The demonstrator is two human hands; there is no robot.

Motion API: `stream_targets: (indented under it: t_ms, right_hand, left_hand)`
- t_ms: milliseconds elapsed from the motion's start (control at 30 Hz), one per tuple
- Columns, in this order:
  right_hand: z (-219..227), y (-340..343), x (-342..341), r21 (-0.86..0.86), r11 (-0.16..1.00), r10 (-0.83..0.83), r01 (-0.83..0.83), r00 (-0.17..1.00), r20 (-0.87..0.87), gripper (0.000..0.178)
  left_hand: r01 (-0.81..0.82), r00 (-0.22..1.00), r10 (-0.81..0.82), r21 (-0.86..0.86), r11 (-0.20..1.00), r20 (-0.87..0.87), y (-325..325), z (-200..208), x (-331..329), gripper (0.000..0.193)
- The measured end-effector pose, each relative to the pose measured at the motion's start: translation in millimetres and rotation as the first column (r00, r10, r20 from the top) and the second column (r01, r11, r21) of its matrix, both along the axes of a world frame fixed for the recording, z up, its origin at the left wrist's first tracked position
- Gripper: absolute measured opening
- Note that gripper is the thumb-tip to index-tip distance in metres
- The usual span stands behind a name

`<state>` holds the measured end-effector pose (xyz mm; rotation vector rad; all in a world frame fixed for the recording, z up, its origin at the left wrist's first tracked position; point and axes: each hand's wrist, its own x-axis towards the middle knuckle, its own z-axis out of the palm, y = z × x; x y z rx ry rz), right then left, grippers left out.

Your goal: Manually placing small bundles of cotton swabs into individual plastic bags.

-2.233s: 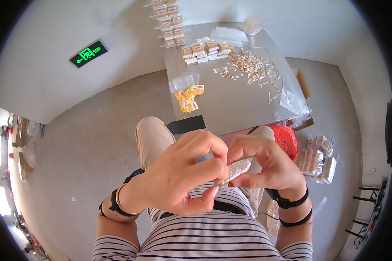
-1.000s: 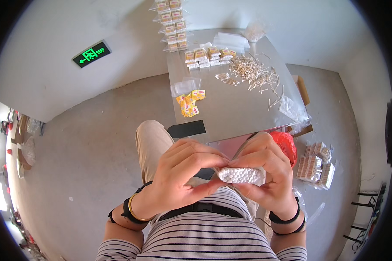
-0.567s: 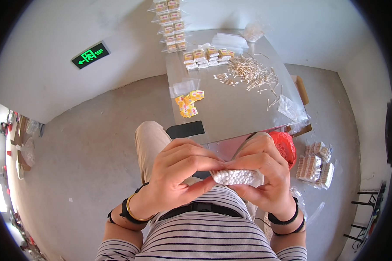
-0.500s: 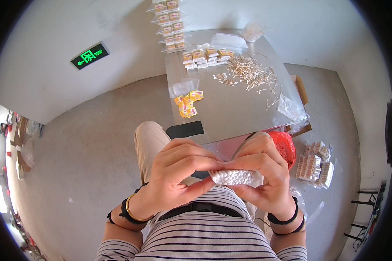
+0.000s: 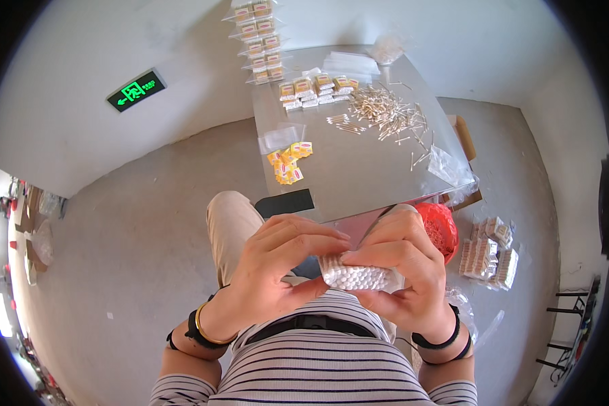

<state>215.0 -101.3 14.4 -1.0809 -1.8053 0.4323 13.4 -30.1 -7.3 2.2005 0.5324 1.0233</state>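
A clear-wrapped pack of cotton swabs is held in front of my waist, its white tips facing me. My right hand grips its right side, with the fingers over the top and the thumb underneath. Around the left end curls my left hand, its thumb against the lower corner and its fingertips at the upper edge. Part of the pack is hidden behind the right fingers. Beyond my hands, on the metal table, lie yellow label cards and a heap of loose cotton swabs.
Several finished packs stand on the table, beside a tall stack of bagged packs. Clear bags lie at the back. A red-lined bin is right of my knee, near bundles of swabs on the floor.
My left fingers have lifted slightly away from my right fingertips, uncovering more of the pack's upper left end. The pack stays in front of my waist.
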Motion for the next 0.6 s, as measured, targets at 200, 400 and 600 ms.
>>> stream_targets:
  t_ms: [200,400,600]
  right_hand:
    - [0.7,-0.1,0.2,-0.020,1.000,0.018,-0.018,1.000,-0.005,0.037]
    - [-8.8,-0.1,4.3,-0.135,0.991,-0.038,0.022,0.992,-0.122,0.028]
    - [-14.7,0.3,0.7,-0.255,0.966,-0.042,-0.035,0.956,-0.291,0.025]
  left_hand:
    - [0.079,0.997,-0.078,-0.031,0.996,0.026,4.2,-7.4,-4.8,0.039]
    - [0.104,0.986,-0.028,-0.476,0.873,0.163,-4.7,-6.7,-9.3,0.026]
    - [0.182,0.929,0.044,-0.558,0.809,0.367,-5.4,-11.8,-8.0,0.026]
